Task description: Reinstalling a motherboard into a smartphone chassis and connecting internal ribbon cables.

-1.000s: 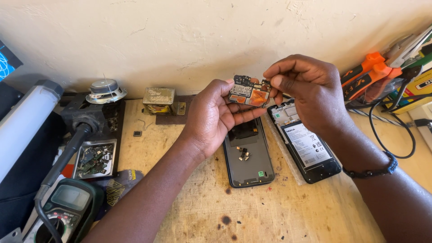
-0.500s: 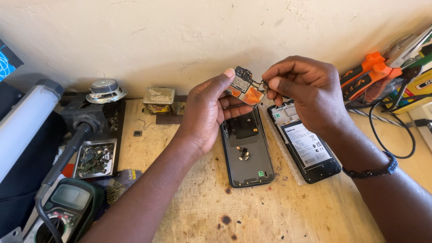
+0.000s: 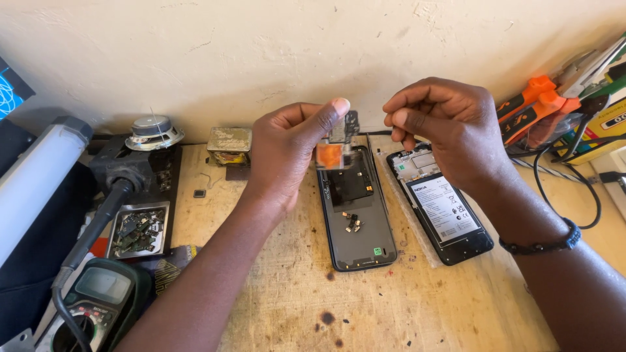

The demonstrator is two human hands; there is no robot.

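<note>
Turning circuit board edge-on, right hand released

**Clutter around the wooden bench**

The wooden bench stands against a cream wall. At its left edge lie a multimeter, a tray of scrap parts and a small loudspeaker. A transformer sits at the back. Orange-handled tools lie at its right edge.
</note>
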